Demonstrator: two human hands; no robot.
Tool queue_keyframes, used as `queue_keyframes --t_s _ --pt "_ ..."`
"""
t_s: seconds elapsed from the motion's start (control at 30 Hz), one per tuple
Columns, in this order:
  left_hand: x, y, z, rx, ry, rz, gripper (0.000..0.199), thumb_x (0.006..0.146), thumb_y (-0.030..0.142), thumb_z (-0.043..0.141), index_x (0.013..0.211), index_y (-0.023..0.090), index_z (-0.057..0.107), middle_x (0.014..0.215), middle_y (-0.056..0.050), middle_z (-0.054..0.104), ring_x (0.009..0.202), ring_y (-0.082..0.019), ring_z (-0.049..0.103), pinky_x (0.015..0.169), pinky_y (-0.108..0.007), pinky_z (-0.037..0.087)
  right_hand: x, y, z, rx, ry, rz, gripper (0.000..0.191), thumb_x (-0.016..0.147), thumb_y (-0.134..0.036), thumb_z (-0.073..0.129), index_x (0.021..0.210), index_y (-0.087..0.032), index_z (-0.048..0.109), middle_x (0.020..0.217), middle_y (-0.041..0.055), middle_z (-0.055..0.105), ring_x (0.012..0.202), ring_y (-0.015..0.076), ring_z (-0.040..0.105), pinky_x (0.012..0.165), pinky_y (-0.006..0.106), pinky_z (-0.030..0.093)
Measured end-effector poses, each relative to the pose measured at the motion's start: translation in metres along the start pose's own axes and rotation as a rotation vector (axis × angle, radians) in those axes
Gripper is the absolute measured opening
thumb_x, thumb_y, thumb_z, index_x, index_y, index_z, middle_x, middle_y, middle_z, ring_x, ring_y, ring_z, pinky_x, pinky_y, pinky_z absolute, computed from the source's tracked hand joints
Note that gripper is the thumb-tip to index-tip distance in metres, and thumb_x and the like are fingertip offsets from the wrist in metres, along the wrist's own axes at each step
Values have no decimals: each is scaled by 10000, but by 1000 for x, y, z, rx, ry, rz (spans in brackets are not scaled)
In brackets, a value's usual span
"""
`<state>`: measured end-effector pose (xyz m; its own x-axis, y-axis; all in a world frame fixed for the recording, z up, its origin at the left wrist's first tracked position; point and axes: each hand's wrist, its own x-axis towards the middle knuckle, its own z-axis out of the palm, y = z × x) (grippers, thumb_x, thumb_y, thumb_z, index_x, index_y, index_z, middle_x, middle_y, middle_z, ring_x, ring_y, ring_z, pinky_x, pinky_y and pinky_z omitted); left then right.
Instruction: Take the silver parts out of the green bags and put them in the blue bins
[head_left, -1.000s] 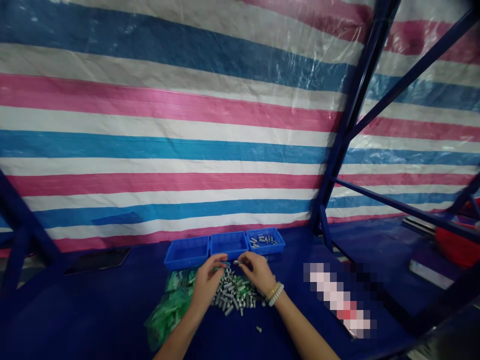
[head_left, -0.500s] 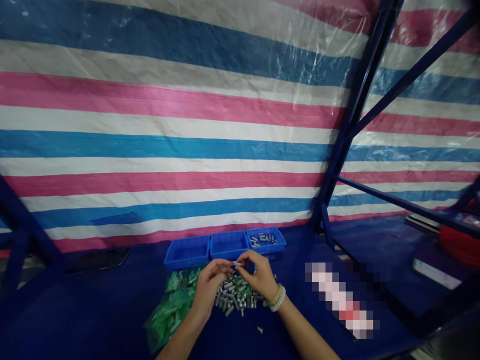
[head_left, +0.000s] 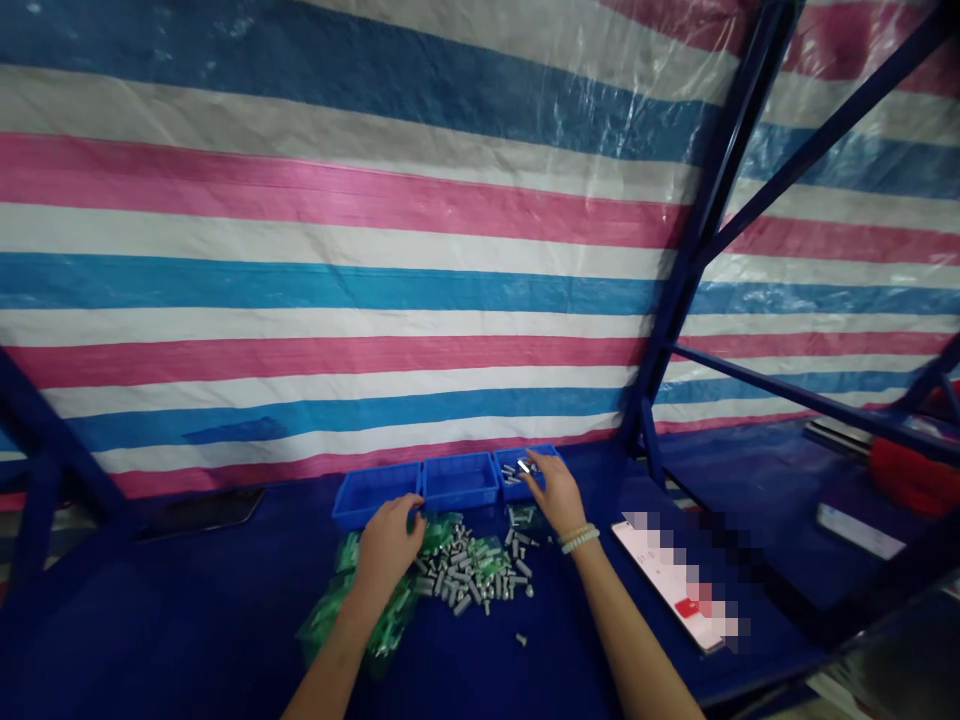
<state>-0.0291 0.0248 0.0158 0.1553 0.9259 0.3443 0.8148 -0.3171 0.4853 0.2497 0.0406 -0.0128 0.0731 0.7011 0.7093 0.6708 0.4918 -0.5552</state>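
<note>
My right hand [head_left: 556,492] reaches over the right-hand blue tray [head_left: 517,492], its thumb and fingers closed around a small silvery metal cylinder [head_left: 525,466]. Similar metal pieces lie in that tray. Beside the green plastic bags [head_left: 375,610], my left hand [head_left: 390,545] has its fingers curled in toward the thumb; what they hold, if anything, is hidden. A loose pile of small grey metal cylinders and bolts [head_left: 461,578] spreads between my hands, with some green plastic among it.
The left blue tray [head_left: 375,490] and middle blue tray [head_left: 459,482] stand in a row with the right one. A phone [head_left: 660,580] with a lit screen lies to the right, a dark flat device [head_left: 202,510] at the left. Blue metal frame posts [head_left: 675,290] rise beside a striped tarp [head_left: 337,300].
My hands have parted from over the pile. The right hand moved up and right to the tray with a metal cylinder; the left moved left toward the green bags.
</note>
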Motion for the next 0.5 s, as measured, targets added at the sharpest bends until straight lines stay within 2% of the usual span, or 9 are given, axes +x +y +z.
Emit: queue_keyframes --t_s 0.1,0.2,0.3,0.43,0.5 --pt "-1 -6 -1 111 -101 72 192 811 270 528 934 213 663 961 -90 702 945 -280 620 814 -354 439 -7 -2 6 -73 -44 -79 250 897 -222 528 1125 -170 616 981 116 669 929 248 596 861 426 471" --pt "-4 -5 2 157 -189 149 306 723 390 659 989 237 654 1011 -78 680 990 -293 595 818 -335 420 -18 -23 23 -44 -232 -182 184 905 -176 514 1027 -196 650 886 73 676 853 207 605 801 347 485" --pt "-6 -4 5 208 -225 177 377 699 356 690 1051 237 627 1073 -67 649 1011 -276 583 812 -310 415 -27 -41 40 -57 -382 -253 137 893 -162 541 929 -197 668 842 52 678 837 193 601 789 317 472" --pt "-3 -3 3 280 -222 167 189 821 263 564 996 229 626 988 -58 667 905 -242 627 732 -277 419 -32 -46 47 -104 -443 -237 136 892 -154 539 941 -184 663 850 49 680 846 191 594 787 302 464" --pt "-1 -3 0 312 -222 150 161 862 230 501 965 222 625 949 -57 678 841 -229 645 687 -266 413 -31 -46 48 -190 -490 -234 148 893 -142 532 963 -174 658 876 53 681 870 192 592 792 295 462"
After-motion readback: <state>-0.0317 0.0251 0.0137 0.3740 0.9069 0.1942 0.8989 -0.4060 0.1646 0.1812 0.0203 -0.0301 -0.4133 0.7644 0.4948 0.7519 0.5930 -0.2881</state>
